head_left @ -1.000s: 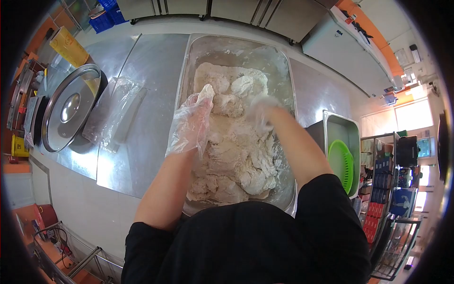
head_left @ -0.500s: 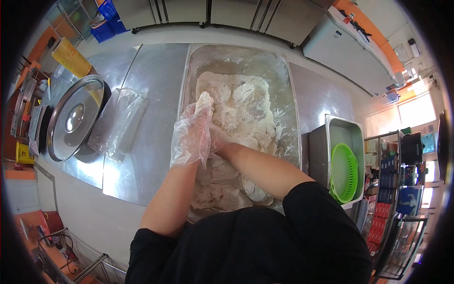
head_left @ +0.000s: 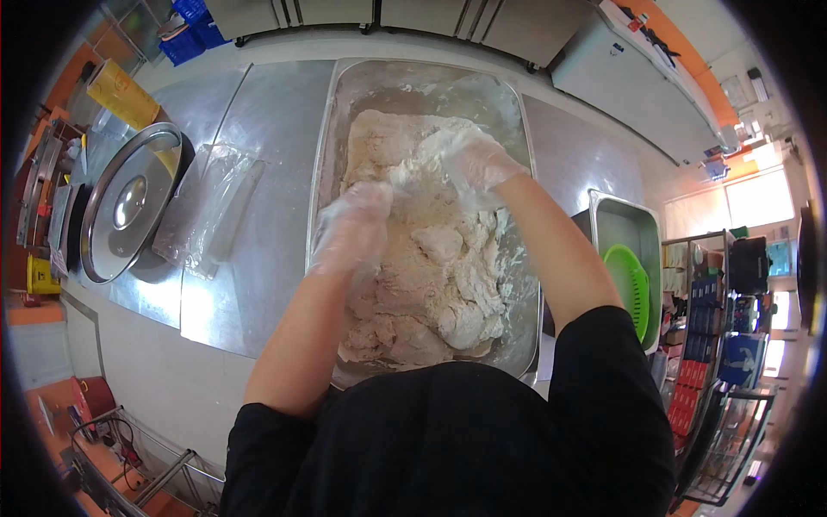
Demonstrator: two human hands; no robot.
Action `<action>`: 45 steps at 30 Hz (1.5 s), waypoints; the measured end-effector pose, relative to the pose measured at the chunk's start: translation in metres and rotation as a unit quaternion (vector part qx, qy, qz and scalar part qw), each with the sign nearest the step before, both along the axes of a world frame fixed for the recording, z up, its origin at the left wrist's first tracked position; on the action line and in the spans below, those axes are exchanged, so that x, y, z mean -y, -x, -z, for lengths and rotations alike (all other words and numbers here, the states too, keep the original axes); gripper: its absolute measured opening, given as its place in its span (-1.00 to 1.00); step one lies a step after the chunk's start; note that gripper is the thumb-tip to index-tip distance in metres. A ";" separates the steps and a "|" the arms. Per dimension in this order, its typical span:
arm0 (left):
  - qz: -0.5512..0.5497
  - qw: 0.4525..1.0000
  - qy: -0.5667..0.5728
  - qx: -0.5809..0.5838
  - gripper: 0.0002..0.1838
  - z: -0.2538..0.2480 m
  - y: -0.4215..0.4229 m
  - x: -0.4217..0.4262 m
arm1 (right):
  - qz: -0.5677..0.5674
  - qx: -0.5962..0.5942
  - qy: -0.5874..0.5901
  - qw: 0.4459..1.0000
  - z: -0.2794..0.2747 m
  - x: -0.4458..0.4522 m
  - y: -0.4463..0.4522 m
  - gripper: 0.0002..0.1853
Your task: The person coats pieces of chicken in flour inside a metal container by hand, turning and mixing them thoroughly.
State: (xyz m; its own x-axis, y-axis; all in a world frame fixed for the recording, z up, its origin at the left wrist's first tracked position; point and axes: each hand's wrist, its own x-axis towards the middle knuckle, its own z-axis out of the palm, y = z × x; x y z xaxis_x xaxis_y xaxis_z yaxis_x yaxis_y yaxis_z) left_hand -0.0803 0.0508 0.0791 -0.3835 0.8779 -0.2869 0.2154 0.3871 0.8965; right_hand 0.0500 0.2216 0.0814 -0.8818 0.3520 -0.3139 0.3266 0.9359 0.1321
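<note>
A large metal tray (head_left: 527,155) holds white flour and several flour-coated pieces (head_left: 441,244). My left hand (head_left: 355,222), in a clear plastic glove, is over the tray's left side, its fingers blurred. My right hand (head_left: 479,167), gloved too, is at the upper right of the flour, its fingers at a floury mass (head_left: 448,142). What its fingers grip, if anything, cannot be made out. More coated pieces (head_left: 405,336) lie at the near end of the tray.
Left of the tray are a clear plastic bag (head_left: 207,207), a round steel lid (head_left: 129,202) and a yellow roll (head_left: 123,93). A deep steel pan (head_left: 613,200) with a green basket (head_left: 627,289) stands at the right. Steel cabinets (head_left: 482,30) line the back.
My right hand has moved from beside my left hand to the upper right of the flour. My left hand has lowered slightly, and a coated piece now shows in the middle.
</note>
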 end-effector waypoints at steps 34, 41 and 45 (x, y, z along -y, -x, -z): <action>-0.015 0.952 0.306 -0.025 -0.43 0.070 -0.038 0.043 | 0.309 -0.061 0.278 0.908 0.055 0.094 -0.052 -0.81; -0.155 0.885 0.079 0.431 -0.49 0.071 -0.057 0.020 | 0.473 -0.367 0.636 0.487 0.066 0.152 -0.022 -0.78; -0.156 0.933 0.040 0.322 -0.60 0.054 -0.047 0.007 | 0.476 -0.420 0.684 0.360 0.060 0.131 -0.015 -0.75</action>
